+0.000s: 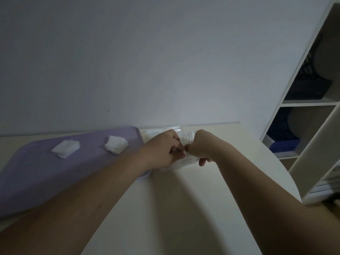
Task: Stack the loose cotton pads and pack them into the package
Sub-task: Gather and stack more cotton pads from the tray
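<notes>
Forearms (88, 203) outstretched, left hand (161, 150) and right hand (200, 144) fingers curled, pinching package (186, 136)

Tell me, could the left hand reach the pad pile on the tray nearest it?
Probably yes: the pad pile lies uncovered on the tray beside the left hand, though that hand must first release the package.

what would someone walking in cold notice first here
Two bare forearms reach to mid-frame, where the left hand and right hand meet with curled fingers on the clear package near the far edge of the pale table. To their left a purple tray holds a left pile of cotton pads and a right pile. A white shelf unit with blue bins stands at the right.
</notes>
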Tool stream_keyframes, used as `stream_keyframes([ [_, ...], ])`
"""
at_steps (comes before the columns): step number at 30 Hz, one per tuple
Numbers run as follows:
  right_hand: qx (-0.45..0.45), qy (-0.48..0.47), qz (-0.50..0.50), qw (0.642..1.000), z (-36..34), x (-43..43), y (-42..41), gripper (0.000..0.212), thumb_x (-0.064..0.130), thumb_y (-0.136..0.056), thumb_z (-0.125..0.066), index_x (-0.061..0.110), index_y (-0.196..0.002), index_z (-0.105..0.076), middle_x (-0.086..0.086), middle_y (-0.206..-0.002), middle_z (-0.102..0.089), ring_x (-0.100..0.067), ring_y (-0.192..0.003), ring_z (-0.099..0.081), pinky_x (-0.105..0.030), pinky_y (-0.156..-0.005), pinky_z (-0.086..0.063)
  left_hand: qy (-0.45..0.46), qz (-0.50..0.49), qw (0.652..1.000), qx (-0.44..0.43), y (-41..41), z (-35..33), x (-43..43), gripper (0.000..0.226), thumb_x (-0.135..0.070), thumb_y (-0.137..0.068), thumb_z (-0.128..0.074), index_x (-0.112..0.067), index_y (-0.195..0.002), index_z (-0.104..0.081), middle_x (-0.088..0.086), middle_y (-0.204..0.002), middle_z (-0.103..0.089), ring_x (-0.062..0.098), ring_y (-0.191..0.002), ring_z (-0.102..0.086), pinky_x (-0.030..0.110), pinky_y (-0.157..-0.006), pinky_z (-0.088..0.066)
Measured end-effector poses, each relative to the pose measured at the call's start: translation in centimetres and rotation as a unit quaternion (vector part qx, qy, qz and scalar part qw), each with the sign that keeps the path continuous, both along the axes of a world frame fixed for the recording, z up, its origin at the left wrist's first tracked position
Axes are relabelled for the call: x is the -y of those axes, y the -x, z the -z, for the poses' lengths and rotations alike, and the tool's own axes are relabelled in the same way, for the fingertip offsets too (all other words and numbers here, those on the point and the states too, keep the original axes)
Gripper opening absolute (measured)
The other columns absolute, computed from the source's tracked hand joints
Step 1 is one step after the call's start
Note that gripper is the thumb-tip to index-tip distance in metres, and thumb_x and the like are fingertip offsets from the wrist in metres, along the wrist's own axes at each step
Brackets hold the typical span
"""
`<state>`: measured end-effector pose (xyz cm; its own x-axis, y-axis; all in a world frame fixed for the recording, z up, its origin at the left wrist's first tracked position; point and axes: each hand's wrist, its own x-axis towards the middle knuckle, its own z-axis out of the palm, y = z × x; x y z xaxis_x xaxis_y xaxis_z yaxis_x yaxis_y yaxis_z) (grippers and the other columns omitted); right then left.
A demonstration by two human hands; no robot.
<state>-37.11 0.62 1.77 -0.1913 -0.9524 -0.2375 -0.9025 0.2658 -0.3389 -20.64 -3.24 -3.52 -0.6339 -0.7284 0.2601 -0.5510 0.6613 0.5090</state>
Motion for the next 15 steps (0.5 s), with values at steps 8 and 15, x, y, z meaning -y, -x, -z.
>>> stream_keyframes([
  [8, -0.200, 0.132, 0.014, 0.971, -2.0, -1.0, -1.9, 0.018, 0.022, -0.083, -0.067, 0.020, -0.075, -0.051, 0.003, -0.073, -0.060, -0.016, -0.060, -0.057, -0.023, -0.058, -0.038, 0.007, -0.032, 0.995, -0.099, -1.1, -0.1, -1.8, 0.013, -0.026, -0.090, -0.075, -0.023, -0.102, -0.074, -0.007, -0.107, -0.063, 0.009, -0.084, -0.065, 0.020, -0.074, -0.050],
  [15, 0.110, 0.301, -0.110, 0.941, -0.4, -0.4, -11.4, 0.029, 0.035, -0.092, -0.056, 0.015, -0.084, -0.075, 0.000, -0.084, -0.076, -0.022, -0.079, -0.070, -0.035, -0.074, -0.058, 0.052, -0.145, 0.981, -0.116, -10.5, 0.5, -1.8, 0.017, -0.023, -0.090, -0.067, -0.039, -0.087, -0.063, -0.015, -0.095, -0.065, 0.009, -0.088, -0.066, 0.019, -0.072, -0.047],
])
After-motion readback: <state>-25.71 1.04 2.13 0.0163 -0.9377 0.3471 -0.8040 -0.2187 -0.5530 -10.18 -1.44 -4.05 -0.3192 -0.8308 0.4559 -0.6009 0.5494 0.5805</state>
